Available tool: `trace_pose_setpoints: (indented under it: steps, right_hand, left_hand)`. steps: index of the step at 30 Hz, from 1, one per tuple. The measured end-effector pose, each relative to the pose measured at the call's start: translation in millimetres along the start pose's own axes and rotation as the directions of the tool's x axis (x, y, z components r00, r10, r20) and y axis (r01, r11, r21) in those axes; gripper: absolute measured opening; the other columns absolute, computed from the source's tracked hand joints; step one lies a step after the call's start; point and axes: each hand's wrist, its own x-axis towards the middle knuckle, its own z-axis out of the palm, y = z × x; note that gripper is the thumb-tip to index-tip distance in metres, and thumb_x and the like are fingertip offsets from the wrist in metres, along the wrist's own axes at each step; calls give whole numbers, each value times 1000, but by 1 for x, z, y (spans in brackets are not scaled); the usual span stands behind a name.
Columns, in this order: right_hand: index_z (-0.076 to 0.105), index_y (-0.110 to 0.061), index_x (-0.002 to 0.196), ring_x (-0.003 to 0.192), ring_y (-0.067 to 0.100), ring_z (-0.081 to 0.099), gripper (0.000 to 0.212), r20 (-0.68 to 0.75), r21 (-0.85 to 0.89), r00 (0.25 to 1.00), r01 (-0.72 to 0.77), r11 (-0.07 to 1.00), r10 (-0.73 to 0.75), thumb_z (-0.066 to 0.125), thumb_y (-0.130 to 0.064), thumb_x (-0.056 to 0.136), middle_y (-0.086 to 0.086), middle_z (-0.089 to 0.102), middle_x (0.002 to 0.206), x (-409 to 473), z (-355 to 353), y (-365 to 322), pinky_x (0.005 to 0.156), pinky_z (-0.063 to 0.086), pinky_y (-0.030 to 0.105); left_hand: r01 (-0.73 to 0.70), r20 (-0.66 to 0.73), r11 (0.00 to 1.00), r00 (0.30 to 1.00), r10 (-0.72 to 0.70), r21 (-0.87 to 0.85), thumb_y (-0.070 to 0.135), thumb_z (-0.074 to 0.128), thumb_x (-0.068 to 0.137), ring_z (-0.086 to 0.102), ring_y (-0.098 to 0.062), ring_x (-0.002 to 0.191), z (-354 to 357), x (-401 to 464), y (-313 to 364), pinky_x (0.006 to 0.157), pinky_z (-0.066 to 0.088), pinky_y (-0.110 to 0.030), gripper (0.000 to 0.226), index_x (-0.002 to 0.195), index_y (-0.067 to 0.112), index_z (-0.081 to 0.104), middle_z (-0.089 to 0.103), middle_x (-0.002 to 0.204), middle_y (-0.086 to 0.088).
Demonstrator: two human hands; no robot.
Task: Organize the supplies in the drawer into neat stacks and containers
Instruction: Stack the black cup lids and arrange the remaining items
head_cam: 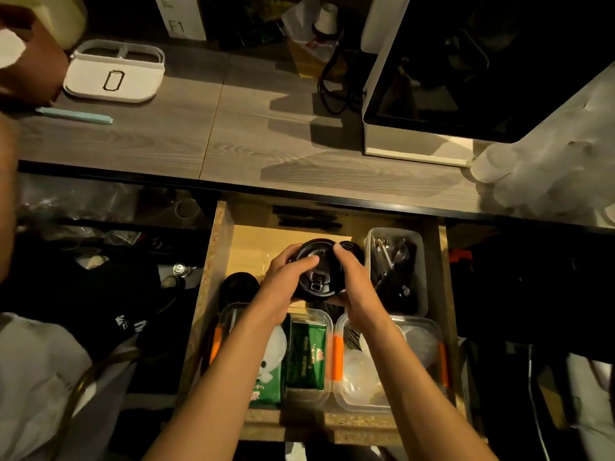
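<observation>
Both hands, left hand (289,274) and right hand (352,277), have their fingers curled round a stack of black lids (316,272) above the drawer (213,294), left of the cutlery bin (421,257); square the edges, then lower it flat

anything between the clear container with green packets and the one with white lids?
Head view: no object between the left container and right container; they sit side by side, orange latches in the seam.

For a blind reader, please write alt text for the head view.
Both hands, left hand and right hand, grip a stack of black lids above an open drawer. The drawer holds a cutlery bin and two clear containers of packets and cups.
</observation>
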Motion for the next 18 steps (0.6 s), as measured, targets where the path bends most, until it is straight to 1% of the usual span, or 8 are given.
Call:
trace_pose_setpoints:
  steps: [2, 3, 6, 10, 13, 15, 17, 18]
  right_hand:
    - [64, -15, 122, 104, 21, 70, 45, 92, 37, 993, -78, 996, 74, 46, -49, 99, 9, 72, 114, 11, -9, -2, 85, 58, 39]
    - [64, -14, 122, 103, 23, 70, 46, 87, 25, 992, -96, 995, 93, 49, -51, 97, 10, 71, 114, 18, -12, -2, 84, 59, 40]
    - [66, -12, 114, 91, 24, 74, 42, -49, -45, 995, -85, 995, 83, 60, -47, 93, 11, 74, 105, 34, -14, -1, 81, 61, 41]
    - [73, -6, 98, 86, 30, 74, 32, -123, -59, 992, 33, 998, -40, 65, -37, 92, 13, 75, 91, 48, -21, 3, 84, 59, 46]
    - [74, -12, 95, 87, 26, 74, 32, -93, -115, 994, 48, 992, -59, 62, -42, 93, 10, 76, 91, 58, -28, 9, 87, 58, 48]
    - [74, -15, 100, 90, 22, 73, 44, -51, -140, 999, -17, 990, 10, 52, -53, 95, 6, 76, 94, 67, -33, 11, 86, 58, 46]
    - [71, -12, 107, 89, 20, 70, 53, -97, -74, 992, -93, 993, 86, 43, -55, 98, 4, 74, 94, 83, -43, 13, 81, 56, 39]
    - [69, -7, 108, 87, 20, 66, 52, -173, -32, 981, -90, 995, 83, 44, -51, 99, 5, 70, 92, 93, -50, 15, 81, 54, 39]
  left_hand:
    - [-2, 21, 1000, 1000, 1, 11, 20, 66, 93, 65, -26, 108, 1, 10, -5, 76, 59, -39, 27, 117, 32, 65, 69, 118, -6]
    - [13, 32, 1000, 999, -13, 1, 19, 66, 93, 64, -27, 110, 2, 14, -7, 81, 60, -44, 27, 117, 33, 64, 68, 119, -6]
    - [69, 33, 997, 997, -68, -26, 26, 68, 93, 60, -27, 116, 7, 22, -11, 92, 56, -54, 30, 120, 36, 62, 64, 125, -4]
    - [61, 18, 998, 998, -61, 6, 29, 66, 94, 60, -25, 115, 16, 34, -13, 91, 56, -52, 34, 127, 34, 58, 63, 126, -2]
    - [40, -12, 998, 999, -40, 37, 24, 64, 96, 64, -21, 108, 19, 44, -15, 92, 57, -45, 23, 117, 35, 62, 67, 119, -2]
    - [23, -58, 997, 998, -19, 69, 24, 65, 95, 64, -19, 107, 19, 54, -19, 94, 56, -46, 21, 110, 38, 64, 68, 117, 0]
    - [5, -124, 998, 992, 4, 66, 25, 67, 93, 63, -17, 109, 15, 65, -22, 96, 54, -46, 23, 111, 38, 64, 68, 118, 3]
    - [-6, -157, 998, 987, 15, 56, 24, 68, 93, 62, -16, 110, 12, 71, -22, 96, 53, -45, 25, 115, 35, 64, 67, 118, 4]
